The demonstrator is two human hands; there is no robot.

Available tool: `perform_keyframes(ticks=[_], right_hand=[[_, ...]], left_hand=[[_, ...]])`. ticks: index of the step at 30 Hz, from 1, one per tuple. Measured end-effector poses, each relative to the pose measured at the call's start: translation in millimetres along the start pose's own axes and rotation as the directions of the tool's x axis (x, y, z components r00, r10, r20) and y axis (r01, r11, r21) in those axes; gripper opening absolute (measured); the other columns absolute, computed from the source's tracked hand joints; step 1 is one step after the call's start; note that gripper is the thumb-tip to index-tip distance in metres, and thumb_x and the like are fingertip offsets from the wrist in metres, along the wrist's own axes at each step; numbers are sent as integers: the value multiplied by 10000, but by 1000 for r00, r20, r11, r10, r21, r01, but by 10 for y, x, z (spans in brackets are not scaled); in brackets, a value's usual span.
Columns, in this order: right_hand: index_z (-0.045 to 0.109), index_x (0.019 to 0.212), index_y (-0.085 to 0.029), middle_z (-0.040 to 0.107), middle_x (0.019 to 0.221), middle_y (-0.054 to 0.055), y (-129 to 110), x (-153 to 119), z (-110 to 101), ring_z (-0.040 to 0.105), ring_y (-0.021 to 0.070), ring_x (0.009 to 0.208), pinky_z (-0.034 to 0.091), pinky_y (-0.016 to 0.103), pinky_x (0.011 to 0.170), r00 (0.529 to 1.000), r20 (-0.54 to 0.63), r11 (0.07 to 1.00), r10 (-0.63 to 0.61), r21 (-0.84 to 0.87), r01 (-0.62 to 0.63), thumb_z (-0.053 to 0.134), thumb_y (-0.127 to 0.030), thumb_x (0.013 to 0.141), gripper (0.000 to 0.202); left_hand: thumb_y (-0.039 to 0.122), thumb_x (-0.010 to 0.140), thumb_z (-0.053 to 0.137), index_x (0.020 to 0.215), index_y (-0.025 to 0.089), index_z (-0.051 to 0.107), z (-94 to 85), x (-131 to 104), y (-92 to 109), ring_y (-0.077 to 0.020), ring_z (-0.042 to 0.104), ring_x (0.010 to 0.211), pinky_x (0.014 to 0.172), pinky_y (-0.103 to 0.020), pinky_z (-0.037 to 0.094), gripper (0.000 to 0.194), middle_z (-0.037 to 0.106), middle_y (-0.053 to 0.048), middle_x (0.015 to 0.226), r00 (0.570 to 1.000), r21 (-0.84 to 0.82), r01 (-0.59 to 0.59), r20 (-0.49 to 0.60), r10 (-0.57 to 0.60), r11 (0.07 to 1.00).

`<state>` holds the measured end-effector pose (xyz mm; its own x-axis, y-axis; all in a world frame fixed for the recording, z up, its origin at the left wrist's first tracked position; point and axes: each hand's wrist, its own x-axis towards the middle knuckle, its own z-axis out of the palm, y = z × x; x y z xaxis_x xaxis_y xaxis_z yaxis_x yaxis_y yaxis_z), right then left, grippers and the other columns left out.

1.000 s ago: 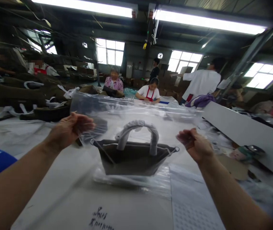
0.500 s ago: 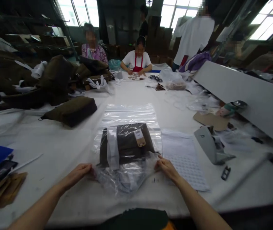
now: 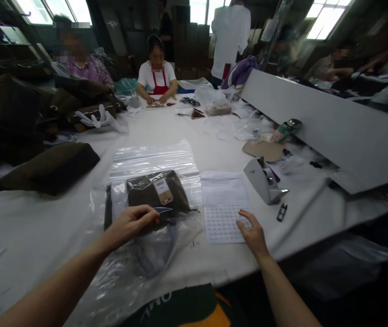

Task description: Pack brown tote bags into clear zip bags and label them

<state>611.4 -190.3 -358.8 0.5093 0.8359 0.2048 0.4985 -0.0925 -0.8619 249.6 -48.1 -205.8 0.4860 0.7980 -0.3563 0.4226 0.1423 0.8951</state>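
A dark olive fabric bag [image 3: 146,190] lies inside a clear plastic bag [image 3: 153,161] on the table before me. It carries a tag [image 3: 163,190] with a white barcode label on brown card. Over the front of the bagged item is my left hand [image 3: 136,220], fingers curled in with nothing visible in them. My right hand [image 3: 253,231] is at the right edge of a printed sheet of small labels [image 3: 221,222], thumb and forefinger apart. Whether its fingertips touch the paper, I cannot tell.
To the right stand a grey tape dispenser [image 3: 262,181] and small thread snips [image 3: 281,212]. Behind them lie brown card [image 3: 264,151] and a bottle [image 3: 286,129]. Olive bags [image 3: 51,168] pile up at left. A co-worker [image 3: 156,75] sits at the far end; a white board [image 3: 316,122] borders the right.
Both hands have let go of the plastic bag's edges. The left hand has moved over the bag, the right onto the label sheet. My view has turned right.
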Motion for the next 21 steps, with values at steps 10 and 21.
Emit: perform_keyframes(ticks=[10,21], right_hand=[[507,1226,-151,479,1312,139,383,-254,-62,367,295,1263,270,548,1050,994,68,909,-82,-404,103,476,-352,851,426],[642,1011,-200,615,1081,93,92,425,-209,514,242,1067,408,451,962,985,51,964,-168,-200,175,551,-228,814,218]], left_hand=[[269,621,732,988,93,536,1724,1510,-145,-146,540,543,452,-242,384,451,581,-54,718,940,-262,326,-17,-342,908],[479,634,634,876,106,609,1875,1568,65,-271,619,834,769,-377,456,446,665,-113,800,935,-524,287,335,-115,802]])
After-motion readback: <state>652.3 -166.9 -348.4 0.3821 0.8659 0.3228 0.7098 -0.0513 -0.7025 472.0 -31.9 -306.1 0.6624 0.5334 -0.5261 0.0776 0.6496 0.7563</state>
